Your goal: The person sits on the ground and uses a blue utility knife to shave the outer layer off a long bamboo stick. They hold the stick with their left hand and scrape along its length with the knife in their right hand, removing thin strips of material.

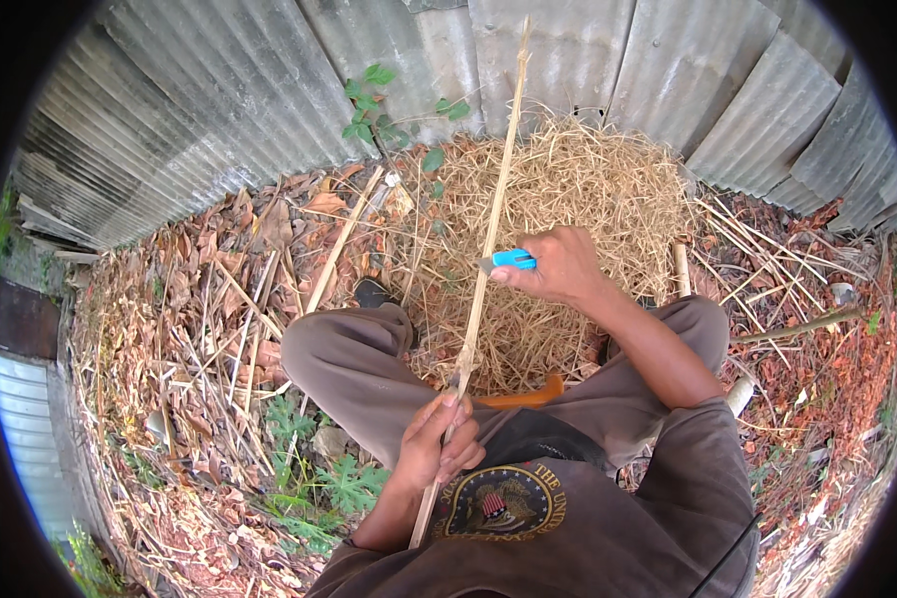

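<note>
Tan wooden strip (491,224) is clasped low by the left hand (437,441), slanting upward; against it a blue knife (514,259) is gripped in the right hand (560,263); shavings (598,184) are heaped beyond, the rough upper end (523,57) seemingly left untrimmed

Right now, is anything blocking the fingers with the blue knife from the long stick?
Nothing visible is: the right fingers hold the knife, its blade at the stick; the left fingers grip the stick closer in.
</note>
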Demonstrator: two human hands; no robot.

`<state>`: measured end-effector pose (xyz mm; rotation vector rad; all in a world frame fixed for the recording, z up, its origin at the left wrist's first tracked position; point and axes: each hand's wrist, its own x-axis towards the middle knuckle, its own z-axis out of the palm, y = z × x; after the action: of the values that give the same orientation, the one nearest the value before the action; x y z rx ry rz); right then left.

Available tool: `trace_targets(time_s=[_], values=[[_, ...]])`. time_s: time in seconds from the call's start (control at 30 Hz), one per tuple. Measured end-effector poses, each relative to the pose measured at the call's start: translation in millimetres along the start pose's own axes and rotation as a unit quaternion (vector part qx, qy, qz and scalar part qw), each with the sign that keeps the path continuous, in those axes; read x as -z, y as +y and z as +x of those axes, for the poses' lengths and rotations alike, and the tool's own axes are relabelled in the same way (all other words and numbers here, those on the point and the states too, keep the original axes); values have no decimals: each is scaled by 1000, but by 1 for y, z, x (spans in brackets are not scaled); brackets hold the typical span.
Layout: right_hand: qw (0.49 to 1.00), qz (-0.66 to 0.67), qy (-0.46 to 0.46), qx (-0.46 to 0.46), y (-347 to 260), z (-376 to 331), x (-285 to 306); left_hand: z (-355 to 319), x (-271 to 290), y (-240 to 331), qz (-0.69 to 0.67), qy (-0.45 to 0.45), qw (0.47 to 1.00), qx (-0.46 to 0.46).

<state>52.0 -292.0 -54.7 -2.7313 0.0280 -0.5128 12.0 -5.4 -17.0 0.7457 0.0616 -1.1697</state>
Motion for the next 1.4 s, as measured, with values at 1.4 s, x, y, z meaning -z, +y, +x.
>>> trace_targets(time_s=[1.4], values=[[999,43,7,-25,-12,3,-6,-16,-6,6,56,34,998,-22]])
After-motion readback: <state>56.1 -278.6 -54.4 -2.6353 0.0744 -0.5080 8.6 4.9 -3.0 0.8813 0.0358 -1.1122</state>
